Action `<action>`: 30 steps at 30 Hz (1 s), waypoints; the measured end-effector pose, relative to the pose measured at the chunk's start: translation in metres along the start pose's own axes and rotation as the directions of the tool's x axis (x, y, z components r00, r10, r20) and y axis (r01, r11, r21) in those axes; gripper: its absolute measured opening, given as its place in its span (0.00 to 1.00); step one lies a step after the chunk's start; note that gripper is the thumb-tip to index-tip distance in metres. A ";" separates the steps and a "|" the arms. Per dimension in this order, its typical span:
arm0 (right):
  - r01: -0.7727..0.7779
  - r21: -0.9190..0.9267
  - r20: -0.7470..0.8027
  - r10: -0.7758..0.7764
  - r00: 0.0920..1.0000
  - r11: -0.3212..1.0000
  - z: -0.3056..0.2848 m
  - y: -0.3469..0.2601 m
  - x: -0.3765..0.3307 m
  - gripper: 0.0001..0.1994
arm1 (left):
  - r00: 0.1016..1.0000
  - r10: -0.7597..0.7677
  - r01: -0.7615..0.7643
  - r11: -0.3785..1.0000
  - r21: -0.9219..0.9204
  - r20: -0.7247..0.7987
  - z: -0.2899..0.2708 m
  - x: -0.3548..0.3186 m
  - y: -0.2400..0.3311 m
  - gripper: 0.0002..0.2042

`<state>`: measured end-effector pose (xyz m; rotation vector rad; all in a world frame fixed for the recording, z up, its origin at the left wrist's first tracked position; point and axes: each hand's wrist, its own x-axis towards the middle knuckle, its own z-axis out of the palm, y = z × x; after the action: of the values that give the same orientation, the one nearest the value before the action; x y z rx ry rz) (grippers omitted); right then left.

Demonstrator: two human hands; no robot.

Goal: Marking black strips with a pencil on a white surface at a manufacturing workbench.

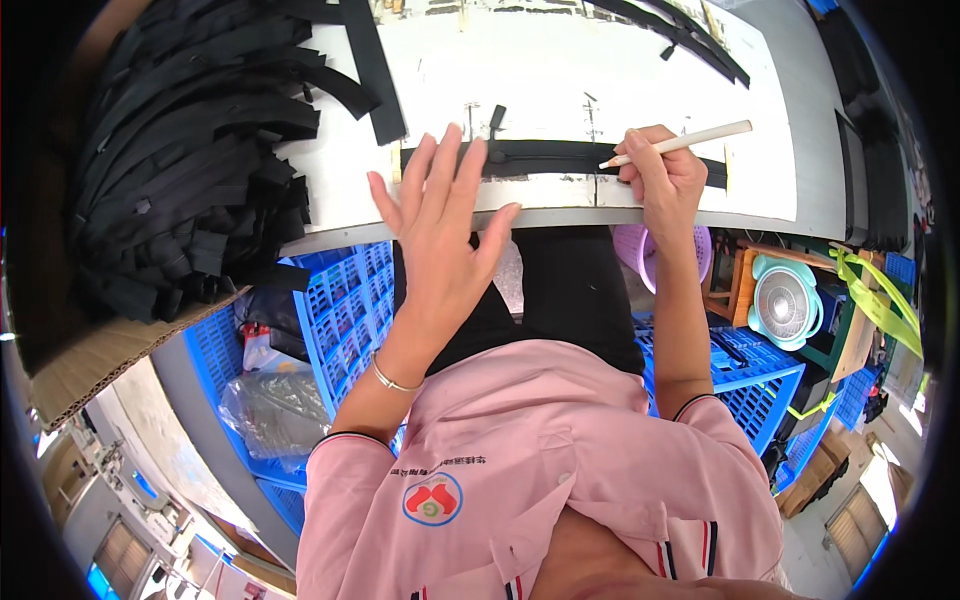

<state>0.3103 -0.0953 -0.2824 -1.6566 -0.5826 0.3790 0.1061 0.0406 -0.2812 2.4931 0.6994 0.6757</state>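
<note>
A black zipper (545,158) lies flat, running left to right along the near edge of a white worktop sheet (540,80). Its pull tab (497,118) sticks up on the far side. My left hand (440,225) is over the zipper's left end, fingers spread and stretched out, hiding part of it; whether it presses down is hard to tell. In my right hand (665,185) is a white marking pencil (710,133), pinched between thumb and fingers. The pencil's tip meets the zipper right of its middle, near a dark line drawn on the sheet.
A big heap of black strips (200,160) fills the left side, above a cardboard edge (130,350). One loose black strip (370,75) and more zippers (690,40) lie farther back. Below the table stand blue crates (345,310), a purple basket (690,250) and a turquoise fan (785,303).
</note>
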 end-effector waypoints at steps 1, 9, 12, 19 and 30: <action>-0.001 0.004 0.004 0.001 1.000 1.000 0.000 0.001 0.000 0.09 | 1.000 -0.003 0.003 1.000 0.005 0.000 0.000 -0.006 -0.006 0.31; -0.006 0.044 0.024 0.005 1.000 0.999 -0.003 0.001 0.002 0.08 | 0.999 0.000 -0.004 0.994 0.111 0.034 -0.003 -0.014 -0.023 0.29; -0.010 0.070 0.025 0.008 1.000 0.998 0.002 -0.010 0.006 0.09 | 0.999 -0.006 0.002 0.995 0.105 0.035 -0.004 -0.013 -0.025 0.28; 0.267 0.064 0.158 -0.274 0.949 0.962 0.074 -0.032 0.014 0.08 | 0.999 -0.034 0.032 0.994 0.101 0.025 0.000 -0.015 -0.024 0.28; 0.202 -0.062 0.258 -0.180 0.949 0.977 0.102 -0.015 0.013 0.09 | 1.000 -0.011 0.013 0.995 0.102 -0.014 0.002 -0.016 -0.025 0.27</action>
<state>0.2617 -0.0029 -0.2841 -1.6292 -0.9543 0.4290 0.0867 0.0499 -0.3011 2.5770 0.7715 0.6690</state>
